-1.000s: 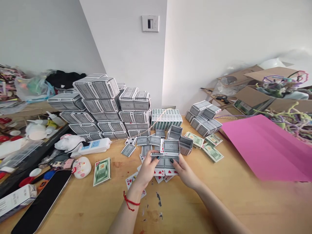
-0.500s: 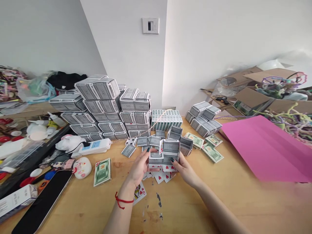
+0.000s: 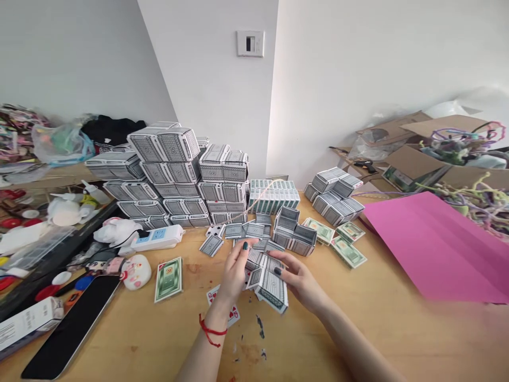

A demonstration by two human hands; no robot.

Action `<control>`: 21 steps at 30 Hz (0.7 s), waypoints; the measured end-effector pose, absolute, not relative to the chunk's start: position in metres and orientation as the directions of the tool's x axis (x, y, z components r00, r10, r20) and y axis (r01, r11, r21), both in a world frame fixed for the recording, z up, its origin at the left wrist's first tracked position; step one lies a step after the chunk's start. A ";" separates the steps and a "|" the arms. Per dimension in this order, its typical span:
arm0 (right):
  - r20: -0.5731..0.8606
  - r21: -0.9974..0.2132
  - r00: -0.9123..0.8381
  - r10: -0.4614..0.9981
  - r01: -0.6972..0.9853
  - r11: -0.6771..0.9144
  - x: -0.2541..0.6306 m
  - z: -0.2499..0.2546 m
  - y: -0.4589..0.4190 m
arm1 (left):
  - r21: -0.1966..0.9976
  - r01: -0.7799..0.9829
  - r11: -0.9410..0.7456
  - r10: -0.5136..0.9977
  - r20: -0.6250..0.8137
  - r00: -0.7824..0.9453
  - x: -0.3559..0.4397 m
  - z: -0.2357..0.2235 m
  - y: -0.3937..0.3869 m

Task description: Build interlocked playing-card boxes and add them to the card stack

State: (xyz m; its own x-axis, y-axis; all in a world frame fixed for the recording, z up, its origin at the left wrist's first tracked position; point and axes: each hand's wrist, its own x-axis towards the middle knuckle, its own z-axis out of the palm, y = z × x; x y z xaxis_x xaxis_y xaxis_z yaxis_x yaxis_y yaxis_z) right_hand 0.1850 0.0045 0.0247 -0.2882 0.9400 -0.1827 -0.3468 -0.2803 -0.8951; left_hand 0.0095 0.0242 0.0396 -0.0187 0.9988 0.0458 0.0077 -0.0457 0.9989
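Between my two hands is a piece built of folded playing cards (image 3: 272, 287), grey patterned backs outward, tilted over the table. My left hand (image 3: 237, 268), with a red string at the wrist, grips its left side. My right hand (image 3: 299, 279) holds its right side, thumb on top. Just behind stands another folded-card piece (image 3: 295, 232). Loose folded cards (image 3: 254, 229) lie beyond my fingers, partly covered by them. Under my left wrist a red queen card (image 3: 234, 316) lies face up, partly hidden.
Tall stacks of card blocks (image 3: 167, 172) stand at the back left, a smaller stack (image 3: 334, 195) at the back right. Green card packs (image 3: 349, 251) lie to the right near a pink sheet (image 3: 441, 249). A power strip (image 3: 159, 237) and a dark phone (image 3: 75, 329) lie left.
The card piece in my hands has been turned and tipped toward me, and both hands have shifted with it. The view has moved slightly.
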 end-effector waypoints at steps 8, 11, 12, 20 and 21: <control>-0.259 -0.820 -0.278 0.925 -0.443 -0.363 0.182 0.023 0.006 | 0.968 -0.252 0.020 0.996 -0.041 -0.080 0.018 0.028 0.029; -0.276 -0.784 -0.202 0.940 -0.518 -0.342 0.185 0.022 0.009 | 0.958 -0.255 0.130 0.992 -0.127 0.028 0.015 0.031 0.030; -0.274 -0.778 -0.165 0.947 -0.540 -0.319 0.185 0.022 0.010 | 0.963 -0.230 0.143 0.989 -0.129 0.072 0.014 0.034 0.029; -0.219 -0.802 -0.169 0.961 -0.530 -0.276 0.185 0.026 0.006 | 0.994 0.099 -0.039 0.987 0.023 0.156 0.027 0.042 0.015; -0.214 -0.810 -0.182 0.960 -0.516 -0.278 0.185 0.027 0.005 | 0.994 0.104 -0.028 0.988 0.012 0.154 0.028 0.039 0.015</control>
State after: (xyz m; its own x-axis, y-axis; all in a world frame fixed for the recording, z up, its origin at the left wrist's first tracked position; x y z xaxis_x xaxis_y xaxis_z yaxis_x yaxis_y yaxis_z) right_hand 0.1845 0.0050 0.0265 -0.1817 0.9598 -0.2138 -0.5161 -0.2781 -0.8101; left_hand 0.0278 0.0149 0.0394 0.1539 0.9880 0.0120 0.1040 -0.0283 0.9942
